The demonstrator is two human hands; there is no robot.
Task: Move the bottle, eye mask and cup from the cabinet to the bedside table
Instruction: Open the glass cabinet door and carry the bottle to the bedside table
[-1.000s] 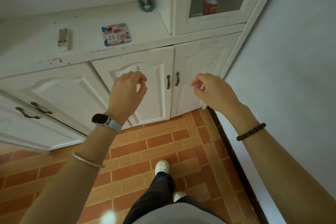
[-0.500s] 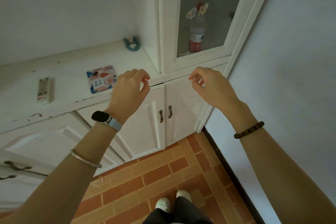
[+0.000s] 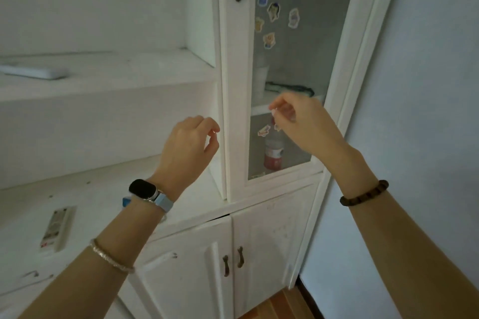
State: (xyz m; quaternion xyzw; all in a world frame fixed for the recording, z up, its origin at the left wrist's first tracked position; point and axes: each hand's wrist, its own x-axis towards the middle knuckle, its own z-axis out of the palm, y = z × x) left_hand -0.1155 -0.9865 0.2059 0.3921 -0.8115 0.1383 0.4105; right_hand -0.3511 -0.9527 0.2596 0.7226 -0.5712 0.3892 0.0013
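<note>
- The cabinet point(image 3: 363, 65) is white and tall, at upper centre-right of the frame; its glass door, dotted with stickers, is closed.
- The bottle point(image 3: 273, 153) is clear plastic with a red label. It stands upright on the lower shelf behind the glass, centre-right, its top hidden.
- The cup point(image 3: 260, 83) is pale and translucent, upright at the left end of the upper shelf.
- The eye mask point(image 3: 290, 87) is dark teal and lies flat just right of the cup, partly hidden.
</note>
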